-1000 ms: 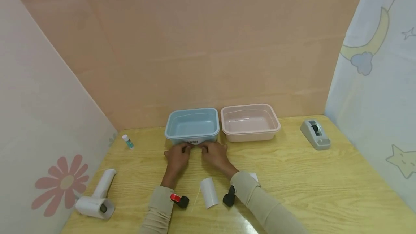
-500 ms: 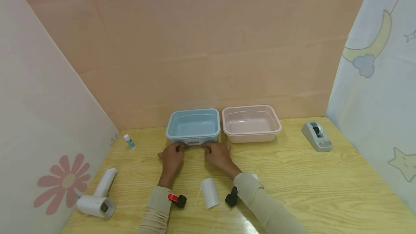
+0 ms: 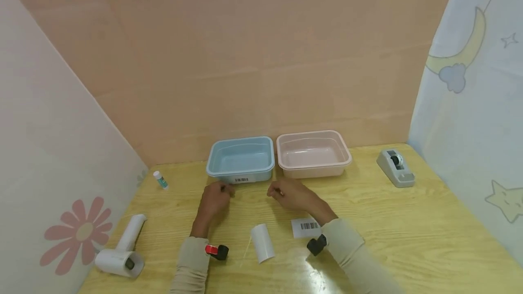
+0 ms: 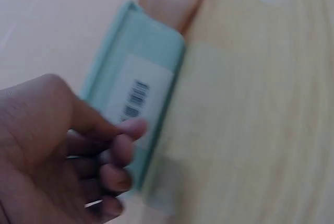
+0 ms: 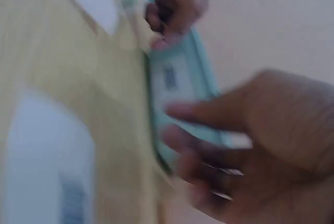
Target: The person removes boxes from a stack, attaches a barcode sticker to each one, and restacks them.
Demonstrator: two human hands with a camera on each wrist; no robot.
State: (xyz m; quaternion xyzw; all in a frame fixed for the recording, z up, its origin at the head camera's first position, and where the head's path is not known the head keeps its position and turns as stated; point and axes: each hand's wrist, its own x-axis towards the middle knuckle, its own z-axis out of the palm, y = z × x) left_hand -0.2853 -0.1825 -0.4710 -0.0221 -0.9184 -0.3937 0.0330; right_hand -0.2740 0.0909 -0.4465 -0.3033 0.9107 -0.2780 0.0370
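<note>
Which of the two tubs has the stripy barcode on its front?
The blue tub, left of the pink tub. Its front wall bears a white barcode label; the pink one's front shows none.

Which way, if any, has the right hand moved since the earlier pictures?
Yes: in the head view, the right hand has moved rightward, away from the blue tub.

Blue bin (image 3: 241,158) looked smooth plastic, barcode label (image 3: 241,179) paper; tabletop (image 3: 408,235) wood-grained (glossy, near side); sleeves (image 3: 189,264) matt cloth.
</note>
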